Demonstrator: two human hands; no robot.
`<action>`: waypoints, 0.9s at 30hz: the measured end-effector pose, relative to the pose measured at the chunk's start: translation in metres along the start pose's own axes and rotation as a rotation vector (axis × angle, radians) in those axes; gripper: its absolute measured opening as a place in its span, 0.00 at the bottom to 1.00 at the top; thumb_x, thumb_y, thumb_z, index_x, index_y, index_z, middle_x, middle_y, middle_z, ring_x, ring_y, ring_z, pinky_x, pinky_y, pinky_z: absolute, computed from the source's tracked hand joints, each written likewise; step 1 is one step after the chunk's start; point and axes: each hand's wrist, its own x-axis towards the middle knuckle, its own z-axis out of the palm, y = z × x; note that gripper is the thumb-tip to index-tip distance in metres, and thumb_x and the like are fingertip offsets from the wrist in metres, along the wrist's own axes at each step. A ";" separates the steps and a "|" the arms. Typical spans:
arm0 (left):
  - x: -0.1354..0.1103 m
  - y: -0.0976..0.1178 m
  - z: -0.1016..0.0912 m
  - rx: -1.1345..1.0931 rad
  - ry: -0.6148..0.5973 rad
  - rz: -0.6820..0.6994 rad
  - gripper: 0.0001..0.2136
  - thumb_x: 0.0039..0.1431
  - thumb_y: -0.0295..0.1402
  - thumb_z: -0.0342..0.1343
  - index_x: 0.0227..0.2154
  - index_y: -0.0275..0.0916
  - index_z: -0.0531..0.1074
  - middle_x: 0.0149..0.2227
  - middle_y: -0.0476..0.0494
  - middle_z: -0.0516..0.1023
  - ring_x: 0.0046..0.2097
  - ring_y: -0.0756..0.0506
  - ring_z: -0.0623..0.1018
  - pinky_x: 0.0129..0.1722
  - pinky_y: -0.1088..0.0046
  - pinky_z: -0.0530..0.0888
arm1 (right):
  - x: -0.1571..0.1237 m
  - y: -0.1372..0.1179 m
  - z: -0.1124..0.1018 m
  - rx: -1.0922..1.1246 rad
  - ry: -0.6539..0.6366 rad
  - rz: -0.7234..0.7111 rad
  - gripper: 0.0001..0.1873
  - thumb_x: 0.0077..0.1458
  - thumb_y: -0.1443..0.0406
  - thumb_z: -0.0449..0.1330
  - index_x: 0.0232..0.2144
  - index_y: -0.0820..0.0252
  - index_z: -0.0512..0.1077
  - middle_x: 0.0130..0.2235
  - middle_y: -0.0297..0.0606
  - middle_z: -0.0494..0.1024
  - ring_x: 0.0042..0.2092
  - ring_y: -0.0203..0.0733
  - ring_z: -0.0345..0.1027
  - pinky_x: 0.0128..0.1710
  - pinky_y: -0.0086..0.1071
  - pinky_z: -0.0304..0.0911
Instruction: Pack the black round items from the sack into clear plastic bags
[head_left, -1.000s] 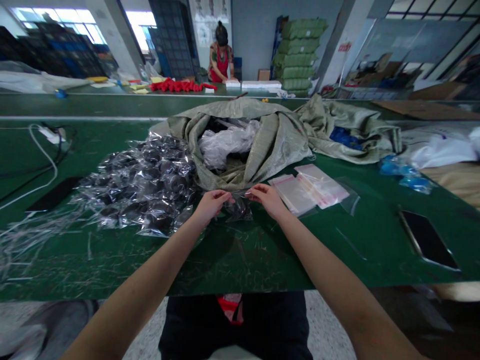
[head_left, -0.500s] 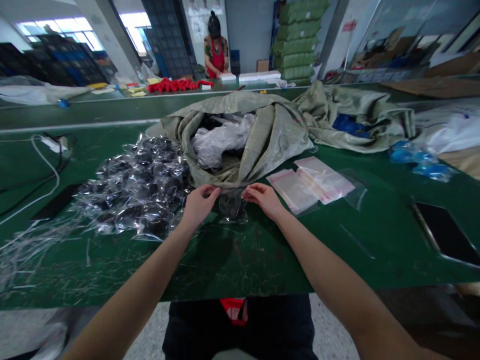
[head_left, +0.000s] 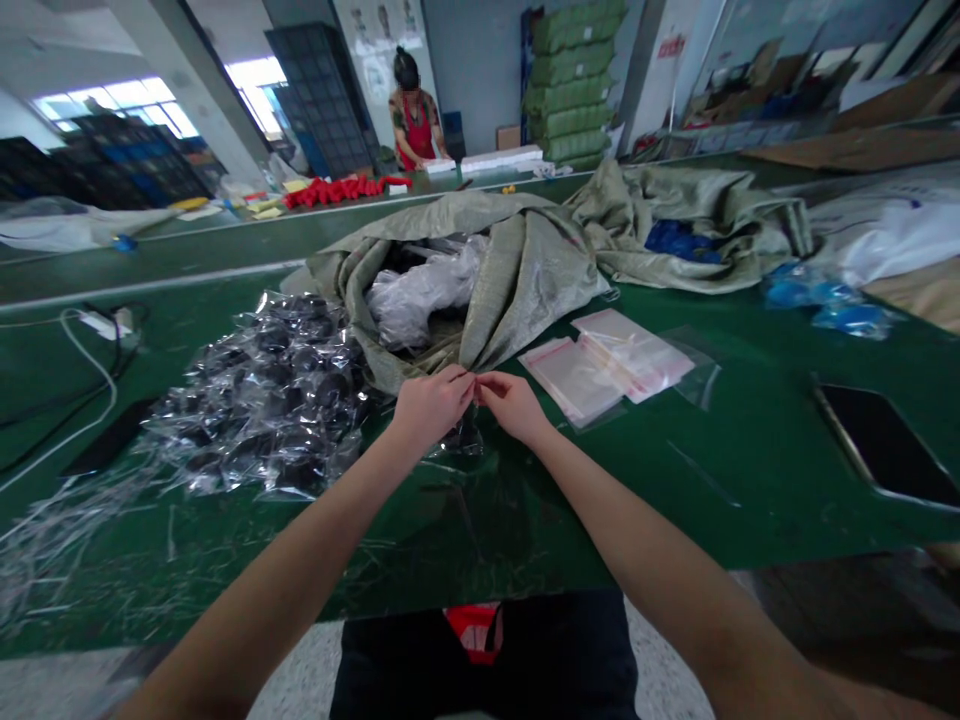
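Note:
My left hand [head_left: 431,404] and my right hand [head_left: 510,402] meet fingertip to fingertip over a small clear plastic bag [head_left: 459,437] with a dark part in it, both pinching its top edge above the green table [head_left: 525,510]. To the left lies a pile of several bagged dark parts [head_left: 277,395]. Just behind my hands an open grey-green woven sack [head_left: 517,270] holds crumpled clear plastic [head_left: 420,295]. To the right of my right hand lies a stack of empty clear bags with red strips [head_left: 604,362].
A black phone [head_left: 881,445] lies at the table's right. A white cable and plug [head_left: 90,335] run along the left. Loose plastic strips [head_left: 60,520] litter the near left. A second sack [head_left: 697,225] and blue bags [head_left: 817,300] sit far right. A person in red [head_left: 412,115] works at a far table.
My two hands have come together along the top edge of the small bag until the fingertips touch. The view has swung slightly leftward.

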 end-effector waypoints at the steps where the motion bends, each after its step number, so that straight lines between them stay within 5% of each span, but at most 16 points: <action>1: 0.000 0.000 0.000 0.014 -0.001 0.008 0.17 0.67 0.39 0.44 0.40 0.42 0.78 0.43 0.41 0.79 0.33 0.47 0.76 0.27 0.71 0.60 | -0.001 0.000 0.000 -0.020 0.005 -0.022 0.10 0.53 0.63 0.58 0.34 0.62 0.76 0.33 0.36 0.80 0.35 0.37 0.73 0.41 0.31 0.69; 13: 0.004 -0.004 0.007 0.025 0.061 -0.006 0.13 0.64 0.35 0.47 0.36 0.38 0.76 0.37 0.39 0.77 0.31 0.46 0.75 0.25 0.72 0.60 | -0.004 -0.004 0.002 -0.159 0.035 -0.065 0.09 0.55 0.64 0.57 0.34 0.59 0.77 0.36 0.36 0.81 0.37 0.38 0.75 0.42 0.31 0.68; 18: 0.007 -0.009 0.010 -0.093 0.140 -0.147 0.08 0.60 0.33 0.50 0.34 0.38 0.73 0.37 0.41 0.76 0.33 0.46 0.75 0.29 0.73 0.65 | -0.005 -0.009 0.002 -0.187 0.045 -0.035 0.07 0.54 0.65 0.59 0.31 0.59 0.77 0.34 0.35 0.81 0.37 0.37 0.75 0.43 0.31 0.68; 22: 0.015 -0.022 0.011 -0.484 0.305 -0.412 0.04 0.55 0.31 0.52 0.31 0.38 0.70 0.33 0.44 0.75 0.35 0.47 0.74 0.34 0.74 0.68 | -0.003 -0.003 0.005 0.013 0.066 0.060 0.05 0.54 0.63 0.59 0.31 0.59 0.73 0.33 0.36 0.81 0.37 0.38 0.76 0.43 0.33 0.70; 27: 0.020 -0.049 0.002 -1.365 0.525 -0.823 0.01 0.51 0.29 0.49 0.26 0.39 0.64 0.32 0.46 0.76 0.31 0.51 0.74 0.27 0.79 0.68 | 0.001 0.005 0.010 0.311 0.064 0.244 0.07 0.58 0.60 0.58 0.34 0.57 0.66 0.36 0.37 0.81 0.36 0.36 0.77 0.40 0.34 0.72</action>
